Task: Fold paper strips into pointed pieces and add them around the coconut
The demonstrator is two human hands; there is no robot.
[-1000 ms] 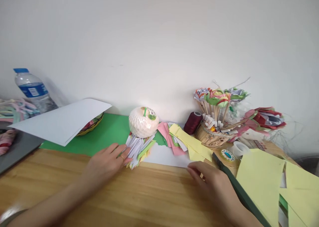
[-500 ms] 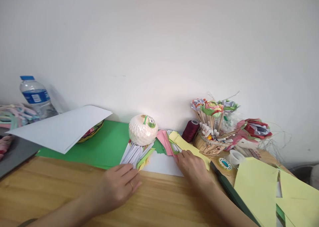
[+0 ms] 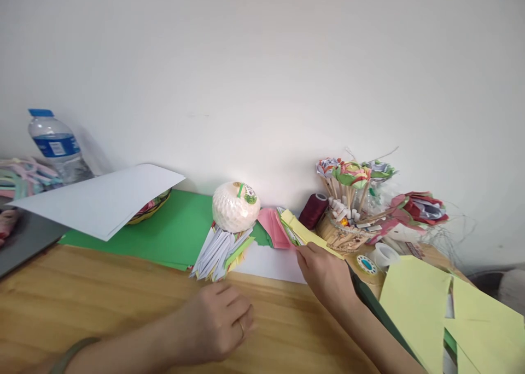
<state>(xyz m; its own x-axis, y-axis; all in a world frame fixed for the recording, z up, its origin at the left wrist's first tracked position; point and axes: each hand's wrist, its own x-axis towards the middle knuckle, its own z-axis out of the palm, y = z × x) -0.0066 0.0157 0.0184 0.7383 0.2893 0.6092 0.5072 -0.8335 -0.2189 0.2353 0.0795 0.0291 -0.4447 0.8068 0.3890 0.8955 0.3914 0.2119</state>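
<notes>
My left hand (image 3: 219, 322), with a ring on one finger, is over the bare wood in front of the folded white paper strips (image 3: 214, 253); its fingers are curled and what they hold, if anything, is hidden. My right hand (image 3: 326, 273) is closed at the near edge of the yellow paper strips (image 3: 305, 232), its fingertips partly hidden. Pink paper pieces (image 3: 274, 227) lie just left of these strips. Behind the white strips stands a round whitish fruit (image 3: 235, 207) in wrapping.
Green sheets (image 3: 176, 234) and white sheets (image 3: 102, 199) lie left, near a bottle (image 3: 57, 150). At right are a maroon thread spool (image 3: 314, 210), a basket (image 3: 342, 234) of paper flowers, a tape roll (image 3: 366, 264), a dark green tool (image 3: 381, 316) and yellow sheets (image 3: 414, 308).
My left hand has moved off the white strips, toward me and to the right. My right hand has shifted slightly right along the yellow strips. The view has tilted a little.
</notes>
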